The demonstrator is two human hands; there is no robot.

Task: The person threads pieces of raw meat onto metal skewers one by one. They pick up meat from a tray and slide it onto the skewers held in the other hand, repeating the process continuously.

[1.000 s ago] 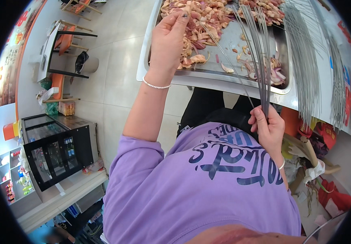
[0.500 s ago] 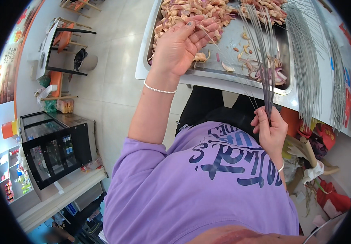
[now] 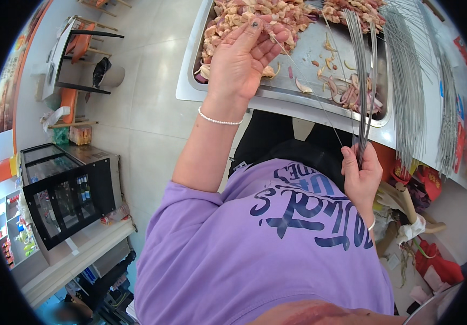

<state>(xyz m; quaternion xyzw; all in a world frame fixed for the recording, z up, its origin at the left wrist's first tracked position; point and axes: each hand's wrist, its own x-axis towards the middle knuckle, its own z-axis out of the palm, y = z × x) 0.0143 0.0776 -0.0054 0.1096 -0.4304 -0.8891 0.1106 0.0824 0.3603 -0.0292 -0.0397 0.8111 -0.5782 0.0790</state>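
Note:
My left hand [image 3: 236, 65] is over the metal tray [image 3: 298, 67], palm up, fingers curled. Its thumb and fingertips pinch a small piece of raw meat [image 3: 268, 28] at the tip of a thin metal skewer [image 3: 313, 92]. That skewer slants down to my right hand [image 3: 362, 170], which is closed round the lower ends of a bundle of metal skewers [image 3: 359, 86]. Behind my left hand lies a heap of cut raw meat [image 3: 298, 16] mixed with purple onion. Onion slices [image 3: 347, 95] lie in the tray's near right corner, under the bundle.
More meat [image 3: 347, 11], seemingly threaded, lies at the tray's far right. Many loose skewers [image 3: 409, 108] cover the white table right of the tray. Red bags [image 3: 433, 265] are below right. A black glass-fronted cabinet [image 3: 66, 203] and a bin [image 3: 113, 76] stand to the left.
The bundle in my right hand has shifted and split into two groups at the top. My left hand keeps its pinch, nearly in place. The whole view has moved slightly.

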